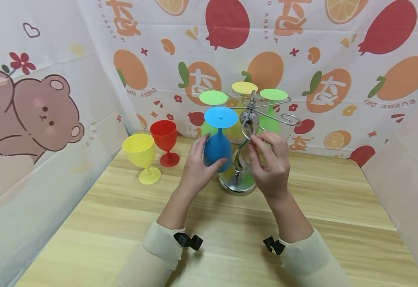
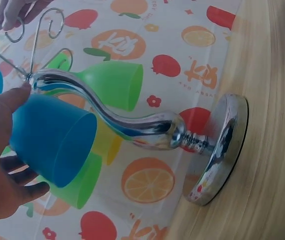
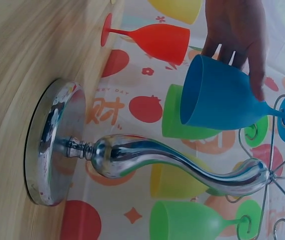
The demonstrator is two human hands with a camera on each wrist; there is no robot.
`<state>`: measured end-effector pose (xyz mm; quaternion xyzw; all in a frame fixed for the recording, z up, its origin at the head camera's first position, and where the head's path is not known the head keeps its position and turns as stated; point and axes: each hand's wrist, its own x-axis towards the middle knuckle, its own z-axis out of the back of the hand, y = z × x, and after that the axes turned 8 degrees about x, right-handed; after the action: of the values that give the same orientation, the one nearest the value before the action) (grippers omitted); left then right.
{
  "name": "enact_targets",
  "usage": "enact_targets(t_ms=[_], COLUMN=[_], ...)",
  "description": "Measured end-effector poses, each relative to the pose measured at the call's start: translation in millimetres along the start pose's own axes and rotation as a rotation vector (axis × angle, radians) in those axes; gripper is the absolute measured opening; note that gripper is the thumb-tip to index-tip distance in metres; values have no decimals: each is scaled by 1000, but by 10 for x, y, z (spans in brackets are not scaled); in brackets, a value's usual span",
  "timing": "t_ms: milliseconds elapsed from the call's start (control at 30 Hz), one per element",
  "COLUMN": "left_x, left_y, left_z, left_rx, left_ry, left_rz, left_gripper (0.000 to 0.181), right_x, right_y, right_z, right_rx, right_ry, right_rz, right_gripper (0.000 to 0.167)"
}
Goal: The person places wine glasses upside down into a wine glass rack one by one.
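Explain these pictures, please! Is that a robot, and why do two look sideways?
No robot here: someone is working barehanded. One camera is worn on the head and looks forward and down. The other two ride on the wrists, which is probably why their pictures look tipped.

On the table stand a metal rack, a red cup and a yellow cup. The left hand curls round an upside-down blue cup at the rack; the right hand pinches a wire loop. Two green cups and another yellow one hang there, also upside down.
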<state>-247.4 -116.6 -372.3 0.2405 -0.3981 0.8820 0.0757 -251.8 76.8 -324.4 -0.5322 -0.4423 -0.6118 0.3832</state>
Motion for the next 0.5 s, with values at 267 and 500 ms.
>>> enact_targets(t_ms=[267, 500], left_x=[-72, 39], left_y=[102, 328], left_z=[341, 821], left_rx=[106, 303], left_ry=[-26, -87], left_rz=[-25, -123], left_gripper=[82, 70], right_x=[-5, 28], right_y=[15, 3], right_z=[18, 31], right_rx=[-3, 16], right_ry=[17, 0], right_rz=[-10, 36], right_gripper=[25, 19])
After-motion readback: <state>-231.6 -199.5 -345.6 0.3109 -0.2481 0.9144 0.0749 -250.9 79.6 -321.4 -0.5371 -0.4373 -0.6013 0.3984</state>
